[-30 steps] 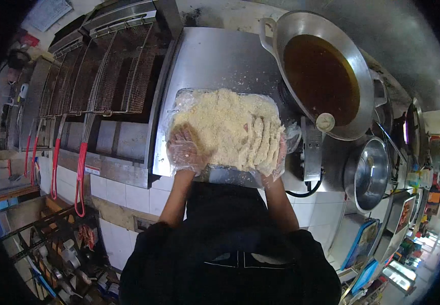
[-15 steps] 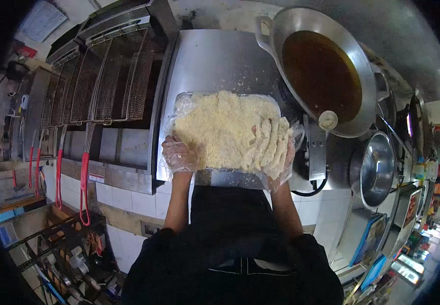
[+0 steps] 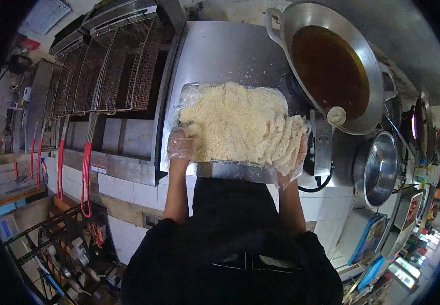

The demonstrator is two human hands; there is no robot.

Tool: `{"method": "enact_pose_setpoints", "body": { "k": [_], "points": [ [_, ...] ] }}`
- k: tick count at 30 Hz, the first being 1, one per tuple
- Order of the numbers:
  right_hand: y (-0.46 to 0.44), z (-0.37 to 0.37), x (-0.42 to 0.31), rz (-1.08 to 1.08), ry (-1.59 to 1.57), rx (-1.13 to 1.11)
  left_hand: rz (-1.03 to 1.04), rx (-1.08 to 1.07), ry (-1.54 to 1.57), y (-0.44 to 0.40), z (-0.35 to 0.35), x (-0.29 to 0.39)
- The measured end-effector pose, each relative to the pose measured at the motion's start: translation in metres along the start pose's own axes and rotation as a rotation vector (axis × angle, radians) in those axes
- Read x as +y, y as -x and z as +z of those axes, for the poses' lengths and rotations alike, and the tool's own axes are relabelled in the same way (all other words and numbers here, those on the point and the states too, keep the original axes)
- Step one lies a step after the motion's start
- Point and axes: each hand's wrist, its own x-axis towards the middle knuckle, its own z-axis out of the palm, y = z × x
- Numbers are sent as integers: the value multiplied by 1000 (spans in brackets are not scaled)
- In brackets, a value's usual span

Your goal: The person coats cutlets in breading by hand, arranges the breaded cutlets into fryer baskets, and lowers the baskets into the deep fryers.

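Note:
A tray point(image 3: 220, 169) lined with clear plastic lies in front of me, filled with pale yellow breadcrumbs point(image 3: 225, 122). At its right end my right hand point(image 3: 295, 165), in a clear plastic glove, is wrapped round the outer side of several crumb-coated cutlets point(image 3: 287, 137), which lean against each other in a row. My left hand point(image 3: 180, 145), gloved too, is at the tray's left edge. Its fingers are curled in and caked with crumbs at the tips; whether anything is inside them is hidden.
A large wok point(image 3: 377, 109) of brown oil stands at the upper right, a small round cup point(image 3: 336, 116) on its rim. Wire fryer baskets point(image 3: 123, 66) with red handles point(image 3: 86, 178) are on the left. A steel bowl point(image 3: 381, 168) sits at the right.
The view has shifted a little, so the tray sits higher and further right. My right hand has tilted outward with the cutlets, which lean more to the right. My left hand stays at the left edge.

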Motion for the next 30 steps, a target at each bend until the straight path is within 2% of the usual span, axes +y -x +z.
{"method": "enact_pose_setpoints", "body": {
  "k": [2, 4, 5, 8, 9, 11, 13, 14, 16, 17, 20, 23, 26, 30],
  "points": [
    [6, 12, -2, -25, 12, -12, 9, 7, 129, -6, -8, 3],
    [8, 17, -3, -70, 111, -9, -33, -14, 205, -21, -47, 32],
    [9, 19, -4, -68, 103, -25, -269, -119, 639, -29, -60, 46],
    [10, 27, -5, -75, 114, -83, -155, -285, 766, -47, -60, 40],
    [11, 31, -4, -89, 142, -104, -158, -414, 768, -49, -57, 43],
    [11, 31, -3, -98, 160, -86, 31, -319, 190, -30, -1, 3],
    [8, 28, -3, -95, 138, -2, 33, -365, -109, -33, 5, 15],
    [7, 26, -5, -101, 134, -34, 40, -391, -257, -34, 8, 20],
    [12, 26, -4, -112, 131, -88, -87, -324, -161, -21, -19, 65],
    [13, 25, -4, -88, 90, -68, -131, -360, -77, -20, -25, 78],
    [12, 26, -2, -12, -37, -26, -164, -405, -257, -15, -11, 77],
    [13, 28, 2, 29, -51, -77, -281, -449, -187, -17, -11, 66],
    [15, 37, 4, 53, -94, -119, -224, -453, -358, -13, -4, 61],
    [17, 56, 7, 109, -50, -138, -405, -550, -213, -23, -16, 77]
  ]
}}
